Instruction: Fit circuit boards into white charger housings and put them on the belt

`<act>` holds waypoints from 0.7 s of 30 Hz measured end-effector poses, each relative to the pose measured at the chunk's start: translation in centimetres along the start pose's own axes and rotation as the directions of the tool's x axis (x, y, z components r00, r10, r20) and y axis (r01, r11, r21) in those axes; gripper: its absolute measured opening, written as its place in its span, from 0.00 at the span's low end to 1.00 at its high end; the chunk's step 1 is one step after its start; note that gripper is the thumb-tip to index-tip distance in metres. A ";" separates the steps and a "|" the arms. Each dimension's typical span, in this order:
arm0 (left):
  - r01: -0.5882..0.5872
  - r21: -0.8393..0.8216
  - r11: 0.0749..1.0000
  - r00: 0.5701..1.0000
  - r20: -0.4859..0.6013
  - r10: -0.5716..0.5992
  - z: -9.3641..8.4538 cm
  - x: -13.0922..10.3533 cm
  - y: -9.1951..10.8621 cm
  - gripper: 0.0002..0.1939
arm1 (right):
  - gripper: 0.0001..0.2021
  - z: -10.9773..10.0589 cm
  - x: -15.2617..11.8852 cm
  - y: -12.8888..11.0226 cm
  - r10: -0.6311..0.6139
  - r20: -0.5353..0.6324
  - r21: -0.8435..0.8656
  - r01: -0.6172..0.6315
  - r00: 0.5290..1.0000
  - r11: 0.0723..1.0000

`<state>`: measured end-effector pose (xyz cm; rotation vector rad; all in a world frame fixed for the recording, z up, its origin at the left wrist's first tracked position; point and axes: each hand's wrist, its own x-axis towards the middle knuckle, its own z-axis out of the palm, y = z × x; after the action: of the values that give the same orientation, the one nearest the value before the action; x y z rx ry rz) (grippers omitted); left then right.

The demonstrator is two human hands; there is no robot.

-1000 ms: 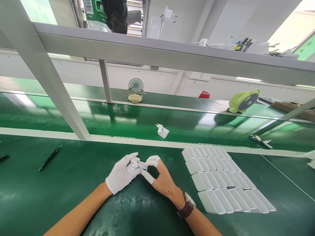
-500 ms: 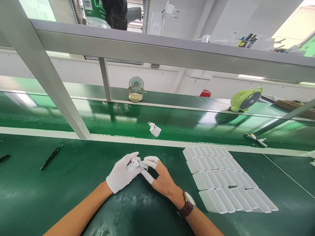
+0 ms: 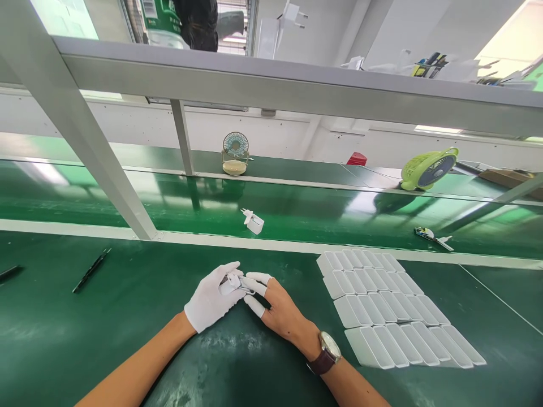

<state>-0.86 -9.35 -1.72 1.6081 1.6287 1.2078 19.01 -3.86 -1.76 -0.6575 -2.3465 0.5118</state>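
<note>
My left hand (image 3: 212, 298), in a white glove, holds a small white device (image 3: 229, 284) with a plug-like part, above the green table. My right hand (image 3: 274, 302), with white covers on several fingertips and a watch on the wrist, pinches the right end of the same piece, where a thin looped part shows. The fingers of both hands nearly meet there, and they hide part of the piece. To the right, rows of white rectangular trays (image 3: 382, 299) lie side by side on the table.
Behind a pale rail, a green belt carries a white plug adapter (image 3: 254, 223) and another small part (image 3: 433, 238). A dark pen (image 3: 91, 271) lies at left. A grey frame (image 3: 271, 85) crosses above. Two fans, beige (image 3: 235, 154) and green (image 3: 428, 169), stand behind.
On the belt, the adapter and the other part have shifted left. My right fingers have moved slightly at the device's right end. The view has shifted a little.
</note>
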 end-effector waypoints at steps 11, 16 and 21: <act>0.033 0.013 0.999 0.999 0.012 -0.033 0.1 -0.1 0.1 0.24 | 0.18 -0.5 -0.3 0.5 -0.018 -0.047 0.019 0.019 0.999 1.000; 0.028 0.015 1.000 1.000 0.007 -0.028 0.1 -0.1 0.1 0.25 | 0.23 -0.6 -0.2 0.0 0.009 -0.033 -0.018 -0.010 0.999 1.000; -0.017 0.004 1.000 0.998 0.063 0.017 -0.4 -0.3 0.4 0.30 | 0.20 0.2 -0.5 0.0 -0.087 0.003 -0.064 0.087 0.996 0.994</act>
<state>-0.98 -9.79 -1.28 1.6495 1.5825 1.1509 19.23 -4.17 -2.11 -0.5813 -2.3886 0.3992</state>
